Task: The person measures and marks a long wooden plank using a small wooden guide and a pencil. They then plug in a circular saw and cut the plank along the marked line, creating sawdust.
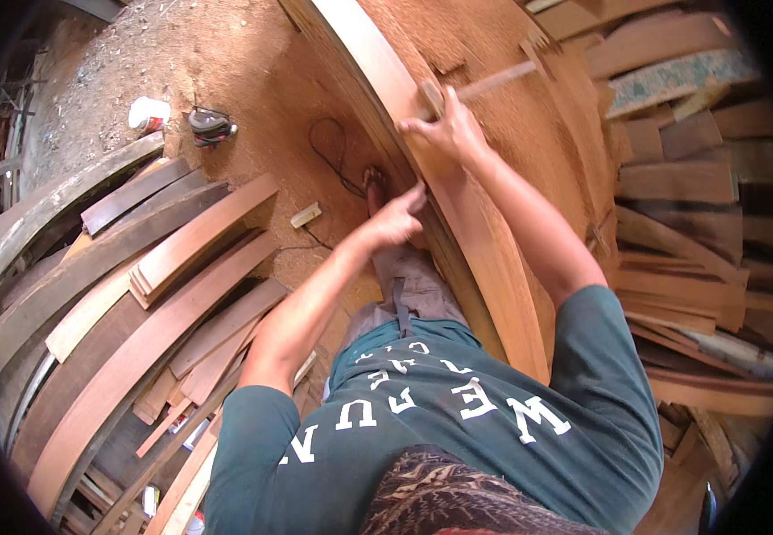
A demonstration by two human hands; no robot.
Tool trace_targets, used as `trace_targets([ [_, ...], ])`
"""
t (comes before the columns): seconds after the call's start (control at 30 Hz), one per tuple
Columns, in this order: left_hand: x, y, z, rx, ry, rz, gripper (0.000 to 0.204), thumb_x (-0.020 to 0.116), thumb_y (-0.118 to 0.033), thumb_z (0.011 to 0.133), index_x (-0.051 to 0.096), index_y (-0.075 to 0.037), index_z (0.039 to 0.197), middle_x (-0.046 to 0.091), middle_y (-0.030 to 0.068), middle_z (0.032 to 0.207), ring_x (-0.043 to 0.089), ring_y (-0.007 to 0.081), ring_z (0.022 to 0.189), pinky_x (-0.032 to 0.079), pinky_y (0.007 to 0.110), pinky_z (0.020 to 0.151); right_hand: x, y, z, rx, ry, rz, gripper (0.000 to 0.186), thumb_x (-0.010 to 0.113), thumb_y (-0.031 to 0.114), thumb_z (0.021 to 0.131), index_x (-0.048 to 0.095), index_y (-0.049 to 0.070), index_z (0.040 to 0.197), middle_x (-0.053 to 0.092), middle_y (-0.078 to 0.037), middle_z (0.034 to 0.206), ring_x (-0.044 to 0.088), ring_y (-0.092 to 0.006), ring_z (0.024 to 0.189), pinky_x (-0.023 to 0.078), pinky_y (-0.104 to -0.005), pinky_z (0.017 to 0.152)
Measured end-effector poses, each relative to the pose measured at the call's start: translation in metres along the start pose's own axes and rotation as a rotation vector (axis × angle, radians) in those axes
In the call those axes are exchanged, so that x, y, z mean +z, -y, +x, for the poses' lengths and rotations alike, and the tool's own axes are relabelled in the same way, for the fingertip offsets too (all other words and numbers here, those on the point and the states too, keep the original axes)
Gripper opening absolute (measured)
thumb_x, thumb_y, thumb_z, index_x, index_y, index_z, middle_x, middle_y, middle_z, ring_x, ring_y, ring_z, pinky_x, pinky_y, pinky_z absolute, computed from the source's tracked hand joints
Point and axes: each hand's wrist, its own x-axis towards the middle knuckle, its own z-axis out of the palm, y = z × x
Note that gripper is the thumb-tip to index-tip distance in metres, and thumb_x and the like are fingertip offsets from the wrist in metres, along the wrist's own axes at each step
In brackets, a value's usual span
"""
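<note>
While working at the long reddish-brown board with both hands, seems, as a judgement, to be at a checking or marking step along its edge. Holds, out at 1 o'clock, a small wooden block in the right hand, with fingers wrapped about it and thumb spread toward the board's edge. Also shows, reaching from beside that grip toward 2 or 3 o'clock, a pale stick; cannot tell joined from merely overlapping. Has the left hand loosely curled near the centre, with fingertips at the board's left edge; cannot tell gripping from only touching or pointing.

For the next move, probably calls for seating the block firmly against the wood and bracing from the left without shifting the board.

To place the board, look just to the 2 o'clock side of centre, beside the trousers. Runs lengthwise along an 11-to-5 o'clock axis, pointing away from the body: cut off by the upper rim just short of 12, and reaching the green shirt near 4. Appears to bow slightly toward 2 o'clock; cannot separate true curve from lens bending.
</note>
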Motion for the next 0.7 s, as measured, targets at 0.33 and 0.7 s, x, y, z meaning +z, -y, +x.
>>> trace_targets([
  [0.33,-0.033,-0.061,-0.006,-0.343,0.135,0.188,0.092,0.052,0.01,0.076,0.017,0.006,0.162,0.021,0.0238,0.169,0.021,0.0285,0.158,0.021,0.034,0.127,0.004,0.119,0.224,-0.073,0.135,0.054,0.113,0.083,0.075,0.069,0.045,-0.006,0.138,0.06,-0.034,0.132,0.061,-0.042,0.125,0.053,-0.0483,0.103],
  [0.7,-0.301,-0.281,0.122,-0.17,-0.546,0.447,0.08,0.05,0.009,0.088,0.02,0.0,0.162,0.029,0.0202,0.167,0.031,0.029,0.153,0.025,0.038,0.127,-0.053,-0.008,-0.073,0.204,0.319,0.086,0.094,0.089,0.052,0.072,0.049,0.003,0.142,0.062,-0.032,0.124,0.062,-0.0482,0.116,0.052,-0.053,0.096],
])
